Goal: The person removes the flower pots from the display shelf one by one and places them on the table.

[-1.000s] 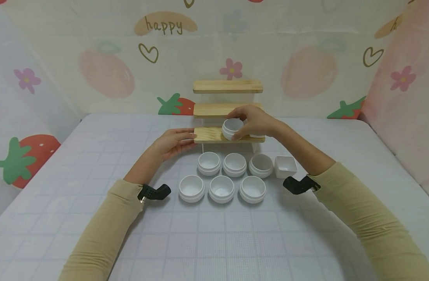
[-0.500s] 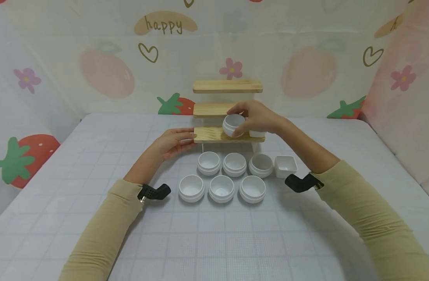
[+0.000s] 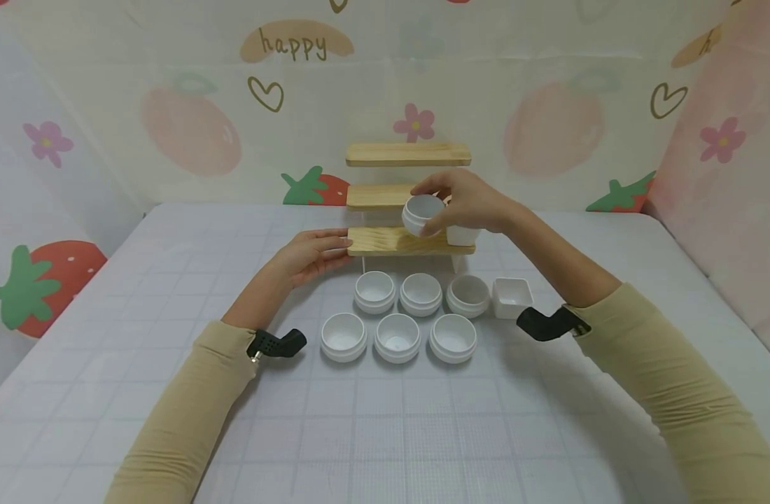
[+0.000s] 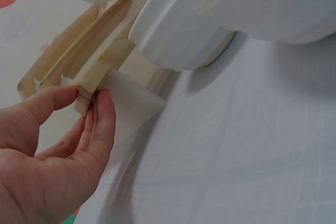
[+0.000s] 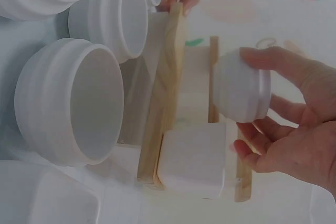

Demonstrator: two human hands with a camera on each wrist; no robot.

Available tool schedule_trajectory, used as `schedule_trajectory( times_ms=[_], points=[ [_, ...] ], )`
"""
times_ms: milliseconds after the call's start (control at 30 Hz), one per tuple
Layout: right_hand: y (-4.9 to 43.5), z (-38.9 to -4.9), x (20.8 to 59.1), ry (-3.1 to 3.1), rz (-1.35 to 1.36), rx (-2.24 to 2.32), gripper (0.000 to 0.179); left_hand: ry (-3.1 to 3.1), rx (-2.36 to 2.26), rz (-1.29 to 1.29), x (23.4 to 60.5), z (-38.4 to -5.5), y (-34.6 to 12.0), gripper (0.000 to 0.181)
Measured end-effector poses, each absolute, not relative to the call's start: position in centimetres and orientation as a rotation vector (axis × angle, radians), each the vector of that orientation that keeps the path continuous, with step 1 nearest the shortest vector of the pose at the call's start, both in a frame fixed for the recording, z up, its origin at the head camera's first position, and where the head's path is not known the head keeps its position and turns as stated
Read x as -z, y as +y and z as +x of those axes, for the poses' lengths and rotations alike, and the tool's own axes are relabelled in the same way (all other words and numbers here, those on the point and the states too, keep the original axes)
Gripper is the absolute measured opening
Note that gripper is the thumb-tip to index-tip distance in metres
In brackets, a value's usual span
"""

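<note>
My right hand (image 3: 476,199) grips a small round white pot (image 3: 421,215) by its sides, thumb on one side and fingers on the other. The pot hangs above the lowest wooden board (image 3: 385,241) of a three-step stand, apart from it in the right wrist view. At that board's right end sits a square white pot (image 5: 191,158), partly behind the right hand in the head view. My left hand (image 3: 312,257) pinches the board's left end between thumb and fingers (image 4: 105,116).
Several round white pots (image 3: 397,341) stand in two rows on the table before the stand. Another square white pot (image 3: 512,297) ends the back row on the right. The middle board (image 3: 379,197) and top board (image 3: 408,154) rise behind, near the printed wall cloth.
My right hand has lifted the round pot up off the lowest board and slightly to the right. More of the square pot on the board now shows. The left hand stays put.
</note>
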State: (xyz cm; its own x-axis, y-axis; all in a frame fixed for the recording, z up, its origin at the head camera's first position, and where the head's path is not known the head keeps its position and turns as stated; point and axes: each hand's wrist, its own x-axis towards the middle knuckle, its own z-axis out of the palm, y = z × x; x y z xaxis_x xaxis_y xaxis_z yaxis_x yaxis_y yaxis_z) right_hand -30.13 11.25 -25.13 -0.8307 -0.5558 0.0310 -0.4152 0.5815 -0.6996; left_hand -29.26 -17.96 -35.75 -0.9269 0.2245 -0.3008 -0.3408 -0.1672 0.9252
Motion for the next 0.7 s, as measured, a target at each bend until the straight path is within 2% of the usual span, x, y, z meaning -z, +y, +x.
schedule_trajectory(
  times_ms=[700],
  points=[
    [12.5,-28.5,24.2,2.598,-0.792,1.151,0.062,1.736,-2.151,-0.126,35.9,-29.4,-18.1,0.057]
  ],
)
